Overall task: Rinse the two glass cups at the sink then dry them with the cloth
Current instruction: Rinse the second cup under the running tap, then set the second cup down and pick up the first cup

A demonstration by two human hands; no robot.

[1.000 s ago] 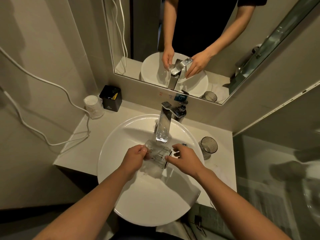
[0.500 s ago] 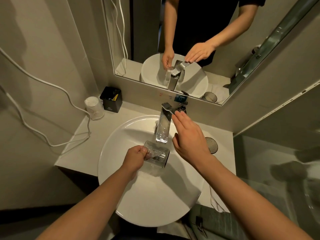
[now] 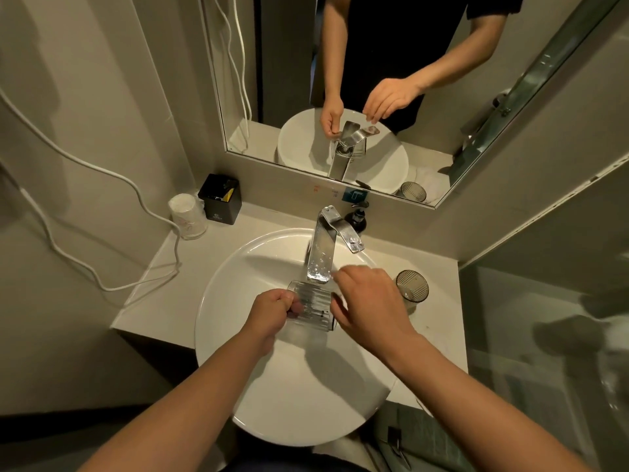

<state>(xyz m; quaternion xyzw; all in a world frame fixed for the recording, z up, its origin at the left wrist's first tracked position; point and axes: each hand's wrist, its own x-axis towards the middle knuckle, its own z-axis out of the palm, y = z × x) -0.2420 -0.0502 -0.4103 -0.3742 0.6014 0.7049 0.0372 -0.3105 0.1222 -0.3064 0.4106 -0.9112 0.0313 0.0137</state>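
Note:
A clear ribbed glass cup [image 3: 313, 303] lies on its side under the spout of the chrome faucet [image 3: 321, 253], over the white basin [image 3: 218, 301]. My left hand [image 3: 272, 310] grips the cup at its left end. Just right of the cup's mouth hovers my right hand [image 3: 367, 301], fingers loose and holding nothing. The second glass cup [image 3: 412, 289], dark and ribbed, stands upright on the counter right of the basin. A white cloth [image 3: 430, 182] shows only as a reflection in the mirror, beside that cup.
The faucet lever [image 3: 343, 233] points to the right. A soap pump bottle [image 3: 357, 218] stands behind the faucet. At the back left of the counter are a black box [image 3: 219, 199], a wrapped white cup [image 3: 187, 216] and a white cable [image 3: 102, 172].
My right hand let go of the cup, rose to the faucet lever, then came back down beside the cup's mouth. The left hand kept the cup under the spout.

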